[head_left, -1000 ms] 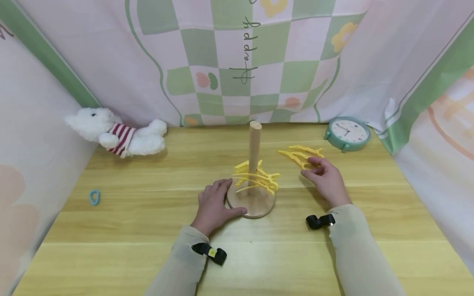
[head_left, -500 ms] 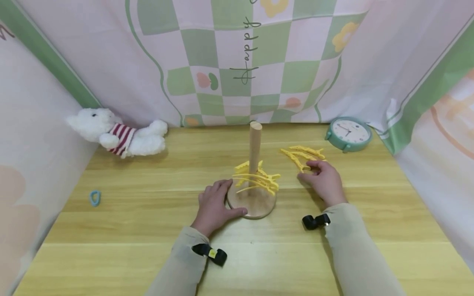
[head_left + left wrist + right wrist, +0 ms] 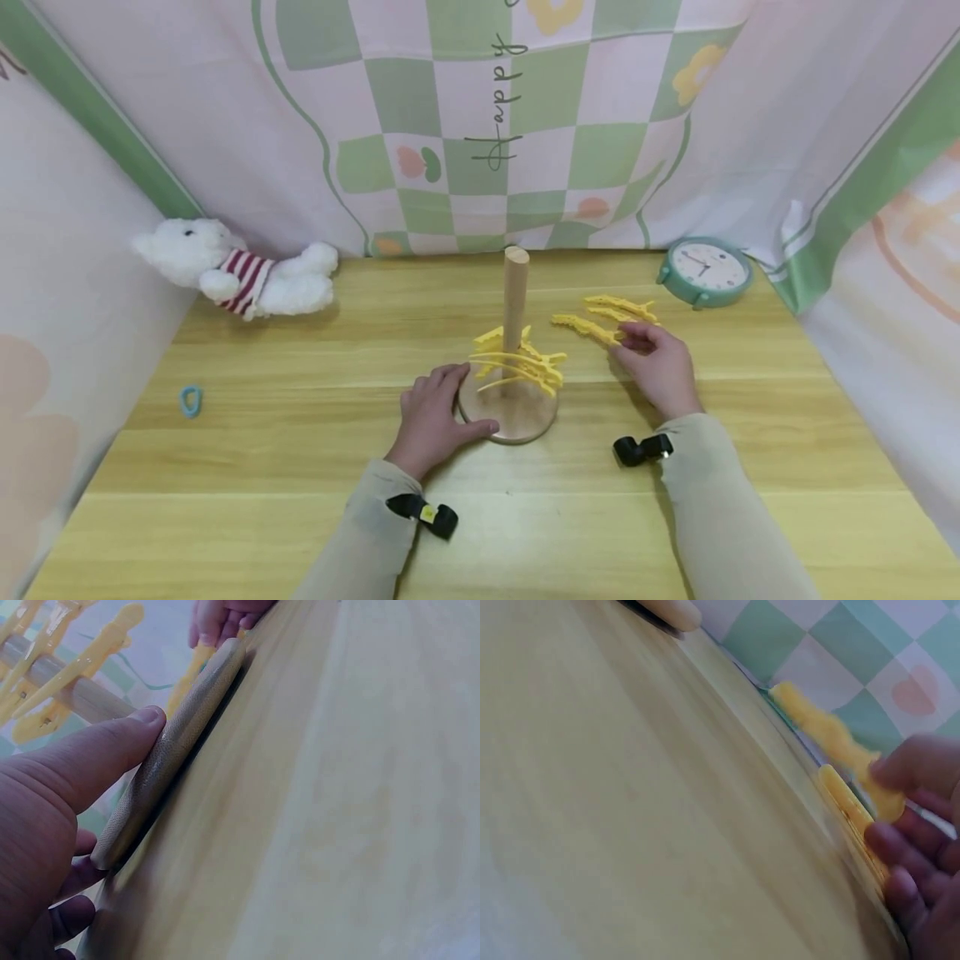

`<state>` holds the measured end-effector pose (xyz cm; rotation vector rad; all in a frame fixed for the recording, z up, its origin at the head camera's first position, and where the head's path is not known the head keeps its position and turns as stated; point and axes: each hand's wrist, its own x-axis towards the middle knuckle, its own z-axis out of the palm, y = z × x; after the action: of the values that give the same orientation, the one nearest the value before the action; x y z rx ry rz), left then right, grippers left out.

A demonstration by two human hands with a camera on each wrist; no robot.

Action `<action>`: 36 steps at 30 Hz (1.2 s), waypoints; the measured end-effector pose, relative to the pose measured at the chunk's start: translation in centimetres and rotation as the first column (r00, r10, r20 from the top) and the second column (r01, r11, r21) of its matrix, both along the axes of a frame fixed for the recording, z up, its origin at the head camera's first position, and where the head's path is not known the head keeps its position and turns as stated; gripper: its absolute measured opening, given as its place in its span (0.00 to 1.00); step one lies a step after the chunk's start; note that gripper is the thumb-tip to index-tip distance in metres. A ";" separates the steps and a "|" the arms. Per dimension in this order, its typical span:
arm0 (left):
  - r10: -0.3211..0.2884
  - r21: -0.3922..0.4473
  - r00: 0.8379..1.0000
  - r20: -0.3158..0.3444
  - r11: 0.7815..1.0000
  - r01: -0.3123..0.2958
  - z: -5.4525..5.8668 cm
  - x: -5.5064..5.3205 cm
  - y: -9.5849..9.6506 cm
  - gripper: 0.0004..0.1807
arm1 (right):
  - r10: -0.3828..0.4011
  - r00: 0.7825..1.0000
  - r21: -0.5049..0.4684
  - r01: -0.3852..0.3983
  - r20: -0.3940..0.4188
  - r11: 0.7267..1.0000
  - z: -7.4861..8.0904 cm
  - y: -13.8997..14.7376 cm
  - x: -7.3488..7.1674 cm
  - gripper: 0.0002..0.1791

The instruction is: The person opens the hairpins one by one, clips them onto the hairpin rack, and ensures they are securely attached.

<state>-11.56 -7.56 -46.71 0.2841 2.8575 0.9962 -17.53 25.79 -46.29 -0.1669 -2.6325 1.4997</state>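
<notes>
A wooden stand (image 3: pixel 516 292) with an upright post and a round base (image 3: pixel 517 423) is in the middle of the table. Several yellow hair clips (image 3: pixel 536 364) hang around the lower post. My left hand (image 3: pixel 431 418) holds the base at its left rim, the thumb (image 3: pixel 127 739) on its edge. To the right of the stand, my right hand (image 3: pixel 662 371) pinches the end of a yellow alligator hair clip (image 3: pixel 577 323), which points left. In the right wrist view this clip (image 3: pixel 821 727) is raised above the tabletop. Other yellow clips (image 3: pixel 621 303) lie just behind it.
A green alarm clock (image 3: pixel 706 268) lies at the back right. At the back left is a white plush toy (image 3: pixel 247 271) in a striped top. A small blue ring (image 3: pixel 191 401) lies on the left of the table. A checked curtain (image 3: pixel 465 108) closes the back.
My right hand has taken hold of the nearest yellow hair clip and turned its tip leftward, away from the other clips. The left hand stays on the base.
</notes>
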 end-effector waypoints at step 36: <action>0.002 0.001 0.999 -0.034 1.000 -0.001 -0.7 -0.2 0.0 0.54 | 0.118 0.944 0.071 -0.101 -0.309 0.992 8.6 -2.0 4.4 0.12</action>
<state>-11.81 -7.61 -47.46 0.3021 2.8881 1.0033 -13.10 23.81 -37.65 0.2099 -2.4568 1.3522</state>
